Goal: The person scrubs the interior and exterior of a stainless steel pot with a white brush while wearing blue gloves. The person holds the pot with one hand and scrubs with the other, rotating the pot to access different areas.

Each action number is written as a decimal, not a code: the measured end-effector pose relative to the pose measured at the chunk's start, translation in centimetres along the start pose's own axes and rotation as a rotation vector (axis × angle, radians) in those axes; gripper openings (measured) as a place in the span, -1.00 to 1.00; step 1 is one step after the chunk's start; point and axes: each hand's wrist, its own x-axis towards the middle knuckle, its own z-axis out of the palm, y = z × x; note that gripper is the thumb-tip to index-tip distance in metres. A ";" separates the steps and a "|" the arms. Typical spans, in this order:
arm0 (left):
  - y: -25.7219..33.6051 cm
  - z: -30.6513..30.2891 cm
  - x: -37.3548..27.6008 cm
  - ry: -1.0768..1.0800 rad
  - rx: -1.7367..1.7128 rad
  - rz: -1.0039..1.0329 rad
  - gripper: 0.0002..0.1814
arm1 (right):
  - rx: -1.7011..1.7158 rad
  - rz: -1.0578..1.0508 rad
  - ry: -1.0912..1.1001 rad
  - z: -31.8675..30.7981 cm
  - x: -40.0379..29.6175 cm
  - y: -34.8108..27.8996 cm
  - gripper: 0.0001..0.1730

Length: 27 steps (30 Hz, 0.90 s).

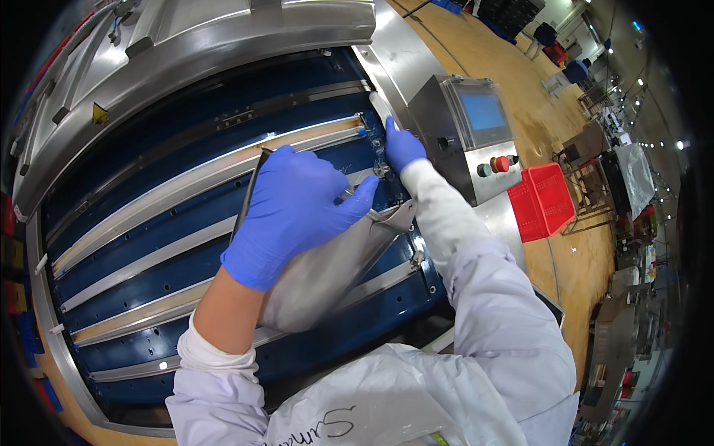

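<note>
My left hand (298, 209), in a blue glove, grips a curved sheet-metal piece (329, 273) with a holed tab at its right end. The piece lies slantwise above the blue bed (203, 203) of a chamber vacuum sealing machine, over its long metal-edged bars. The glove hides much of the grip; the thumb points right. At the bed's upper right edge is my right hand (406, 149), also gloved in blue. Its index finger reaches up to a white strip (381, 109). The other fingers are hidden or bent, so whether they hold anything cannot be told.
A raised metal lid (234, 47) arches over the far side. To the right stands a control box (454, 128) with a screen and push buttons, with a red plastic crate (541, 202) beyond it. People (574, 72) are farther off at the upper right.
</note>
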 end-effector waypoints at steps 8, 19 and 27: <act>0.4 -2.1 -3.8 0.269 -0.009 0.021 -0.60 | -0.041 0.091 -0.172 -0.8 -12.6 1.8 -0.48; 1.2 -3.1 -5.7 0.320 0.126 -0.037 -0.57 | -0.021 0.111 -0.031 -0.4 5.7 -2.3 -0.46; 0.8 -3.2 -6.0 0.339 0.138 -0.059 -0.57 | -0.075 0.129 -0.234 -1.1 -9.9 0.1 -0.40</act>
